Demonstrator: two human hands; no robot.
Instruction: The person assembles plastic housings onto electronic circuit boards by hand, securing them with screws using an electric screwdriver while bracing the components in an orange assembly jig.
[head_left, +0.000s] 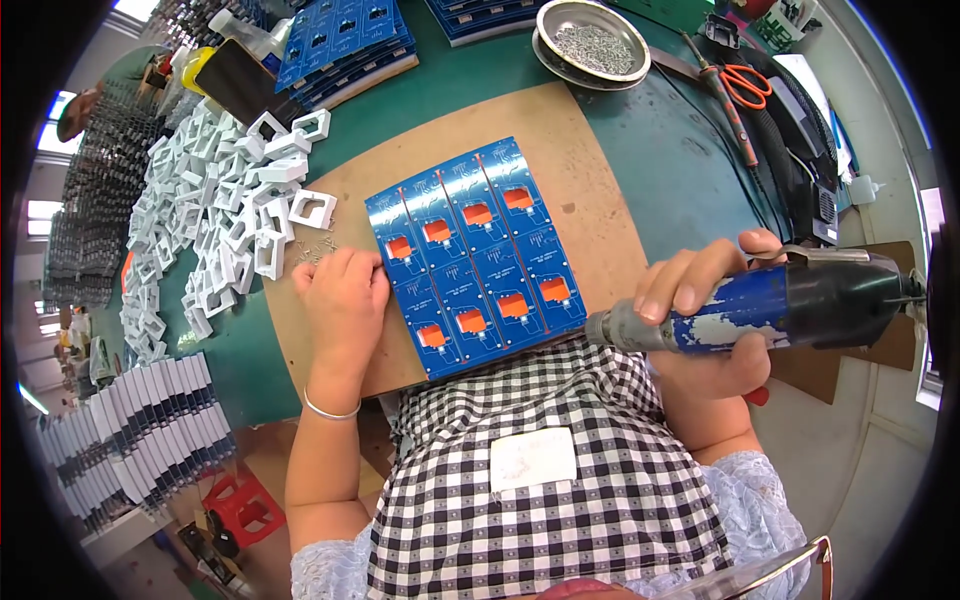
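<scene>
A blue printed circuit board panel (462, 262) with several orange-filled openings lies on a brown board (560, 130) in front of me. My right hand (700, 310) is wrapped round a blue and black electric screwdriver (745, 310) with worn paint. Its metal nose points left, by the panel's near right corner. My left hand (345, 300) rests at the panel's left edge with its fingers curled in. Whatever those fingers hold, if anything, is hidden. Several small screws (318, 247) lie loose just beyond them.
White plastic frames (225, 200) are heaped on the left. Stacked blue panels (345, 45) stand at the back. A metal bowl of screws (597, 48) sits at the back right, near a soldering iron (730, 115) and orange-handled scissors (748, 85). A red stool (243, 508) stands lower left.
</scene>
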